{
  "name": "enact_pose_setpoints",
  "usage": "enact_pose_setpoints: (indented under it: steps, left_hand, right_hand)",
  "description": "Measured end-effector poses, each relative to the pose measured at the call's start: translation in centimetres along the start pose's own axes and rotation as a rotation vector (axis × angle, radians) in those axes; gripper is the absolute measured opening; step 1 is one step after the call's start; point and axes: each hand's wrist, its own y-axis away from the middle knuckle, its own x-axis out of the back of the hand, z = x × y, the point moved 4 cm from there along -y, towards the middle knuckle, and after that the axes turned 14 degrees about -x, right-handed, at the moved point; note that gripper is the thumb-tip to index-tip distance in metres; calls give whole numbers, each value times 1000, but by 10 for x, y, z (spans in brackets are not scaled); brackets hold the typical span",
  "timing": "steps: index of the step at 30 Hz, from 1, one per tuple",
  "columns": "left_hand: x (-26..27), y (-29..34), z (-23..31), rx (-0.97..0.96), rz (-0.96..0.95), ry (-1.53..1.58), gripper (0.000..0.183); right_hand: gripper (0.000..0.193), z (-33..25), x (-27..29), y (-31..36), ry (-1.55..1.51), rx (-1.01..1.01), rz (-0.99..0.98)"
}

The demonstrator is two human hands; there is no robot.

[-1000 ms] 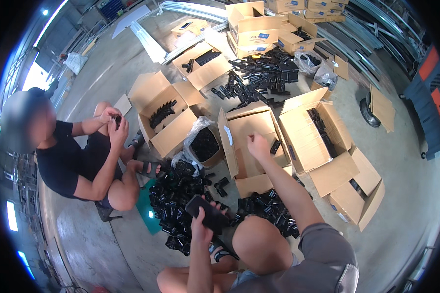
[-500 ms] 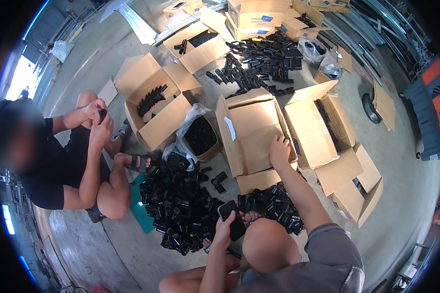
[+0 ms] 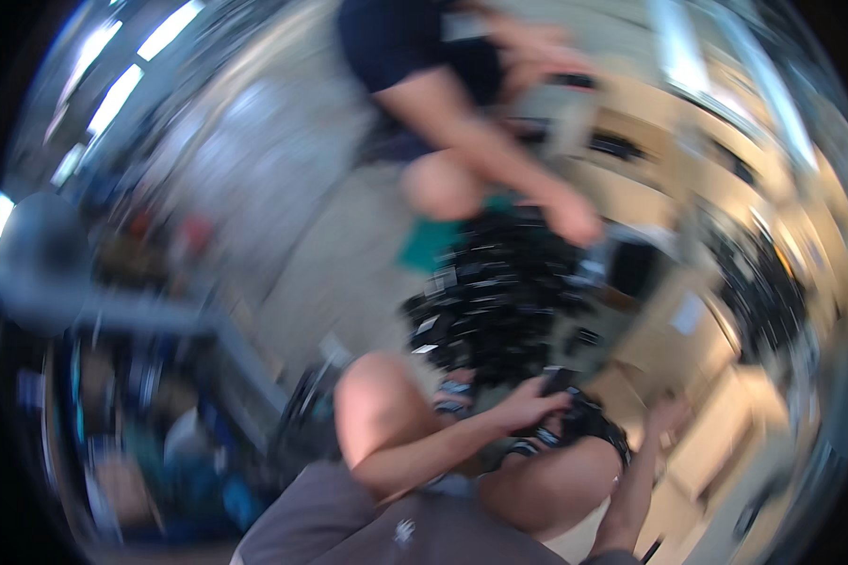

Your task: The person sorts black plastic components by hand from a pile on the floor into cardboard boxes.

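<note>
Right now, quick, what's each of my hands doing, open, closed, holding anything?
Left hand: closed on a small black part.
Right hand: over a cardboard box, nothing seen in it; too blurred to tell open or closed.

A: Floor contents, as far as blur allows?

B: Concrete floor (image 3: 330, 245); teal mat (image 3: 431, 243); open cardboard boxes (image 3: 688, 330) at right.

A: Anyone else?

B: A co-worker (image 3: 424, 75) in a dark shirt, crouching, one hand (image 3: 575, 221) lowered. Left side too smeared to list.
</note>
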Motion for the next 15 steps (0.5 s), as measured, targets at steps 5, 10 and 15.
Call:
enact_pose_setpoints:
  steps: [5, 10, 15]
  left_hand:
    - [-14, 107, 166, -531, -143, 162, 43]
    - [17, 238, 173, -819, 108, 306, 43]
    - [34, 281, 102, -690, 340, 722, 51]
  right_hand:
    - [48, 32, 18, -15, 353, 14, -17]
    - [49, 1, 15, -85, 465, 86, 192]
    - [49, -157, 90, -95, 16, 180, 244]
